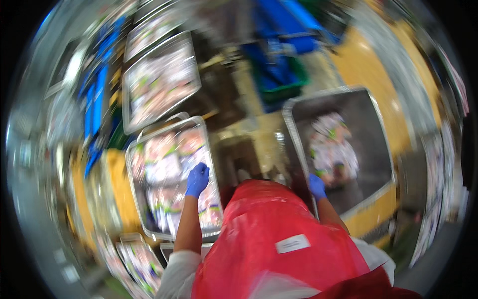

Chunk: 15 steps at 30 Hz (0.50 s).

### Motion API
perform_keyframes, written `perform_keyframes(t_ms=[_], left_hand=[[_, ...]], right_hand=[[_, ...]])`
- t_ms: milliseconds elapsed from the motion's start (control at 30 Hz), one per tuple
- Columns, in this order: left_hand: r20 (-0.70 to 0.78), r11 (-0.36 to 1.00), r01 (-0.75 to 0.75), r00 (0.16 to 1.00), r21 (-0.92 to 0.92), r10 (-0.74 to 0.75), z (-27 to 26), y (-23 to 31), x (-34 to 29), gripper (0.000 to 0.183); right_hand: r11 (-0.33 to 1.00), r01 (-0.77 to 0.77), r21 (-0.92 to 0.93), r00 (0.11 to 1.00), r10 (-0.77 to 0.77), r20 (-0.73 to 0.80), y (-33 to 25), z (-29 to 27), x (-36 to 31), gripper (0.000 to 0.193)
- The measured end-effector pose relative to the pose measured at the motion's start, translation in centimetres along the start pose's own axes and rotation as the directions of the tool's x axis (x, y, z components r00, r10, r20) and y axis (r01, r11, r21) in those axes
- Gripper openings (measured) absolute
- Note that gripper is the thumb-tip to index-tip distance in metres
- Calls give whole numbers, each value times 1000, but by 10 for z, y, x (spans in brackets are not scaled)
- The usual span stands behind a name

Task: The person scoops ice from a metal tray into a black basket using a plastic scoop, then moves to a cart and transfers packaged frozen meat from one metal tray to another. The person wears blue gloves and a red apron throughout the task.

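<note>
My left hand (198, 178), in a blue glove, is closed above the right side of a metal tub (211, 149) filled with clear packs of pink meat (163, 149). What its fingers hold, if anything, cannot be made out. To the right stands a second, deep metal tub (368, 149), with a few similar packs (332, 147) lying together on its bottom. My right hand (316, 186), also blue-gloved, is at this tub's near left edge, close to the packs. Motion smears its fingers, so their grip does not show.
Farther left, another metal tub (197, 60) of packs stands beyond the first, and more filled tubs (142, 259) are at lower left. A green crate (279, 93) and blue machinery (286, 25) lie ahead. Yellow surfaces (371, 65) run along the right. My red apron (269, 224) fills the front.
</note>
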<state>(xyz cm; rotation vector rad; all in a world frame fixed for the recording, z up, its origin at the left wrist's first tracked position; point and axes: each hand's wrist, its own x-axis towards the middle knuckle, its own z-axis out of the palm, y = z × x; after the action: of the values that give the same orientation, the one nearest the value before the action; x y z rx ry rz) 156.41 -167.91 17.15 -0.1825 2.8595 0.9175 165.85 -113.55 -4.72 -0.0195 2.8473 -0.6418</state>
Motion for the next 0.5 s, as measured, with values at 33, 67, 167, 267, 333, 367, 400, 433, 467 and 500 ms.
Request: perform_keyframes(t_ms=[33, 67, 167, 267, 333, 367, 400, 433, 467, 500], left_hand=[[-71, 994, 104, 992, 24, -102, -7, -41, -10, 19], [-161, 956, 283, 950, 79, -268, -27, -90, -48, 21], [-234, 830, 551, 799, -81, -553, -31, -172, -100, 27], [-224, 644, 721, 604, -256, -765, -6, -234, -170, 29], [-148, 562, 782, 543, -271, -827, 0, -253, -196, 29], [-169, 551, 792, 524, -264, -835, -1, -265, -208, 29], [-188, 535, 807, 501, -252, -845, -3, -279, -220, 30], [-196, 551, 792, 516, -262, -834, -1, -293, -207, 31], [-261, 605, 745, 547, -283, -796, -1, -312, -190, 33], [-324, 653, 697, 570, -296, -755, -2, -336, -168, 35]], right_hand=[[946, 242, -214, 927, -291, -237, 8, 4, 8, 21], [971, -124, 204, 987, 100, 123, -56, -28, 26, 20], [879, 349, -324, 930, -368, 2, 29, -9, 45, 13], [948, 243, -204, 909, -149, 390, 54, -42, 75, 15], [880, 283, -381, 904, -112, 412, 54, -62, 87, 24], [923, 59, -381, 959, 53, 278, 17, -69, 92, 26], [922, -165, -349, 962, 229, 151, -65, -84, 96, 29], [927, -158, -340, 971, 209, 118, -89, -93, 116, 29], [932, -153, -328, 977, 192, 90, -105, -97, 130, 29], [936, -149, -318, 982, 179, 67, -123, -99, 142, 29]])
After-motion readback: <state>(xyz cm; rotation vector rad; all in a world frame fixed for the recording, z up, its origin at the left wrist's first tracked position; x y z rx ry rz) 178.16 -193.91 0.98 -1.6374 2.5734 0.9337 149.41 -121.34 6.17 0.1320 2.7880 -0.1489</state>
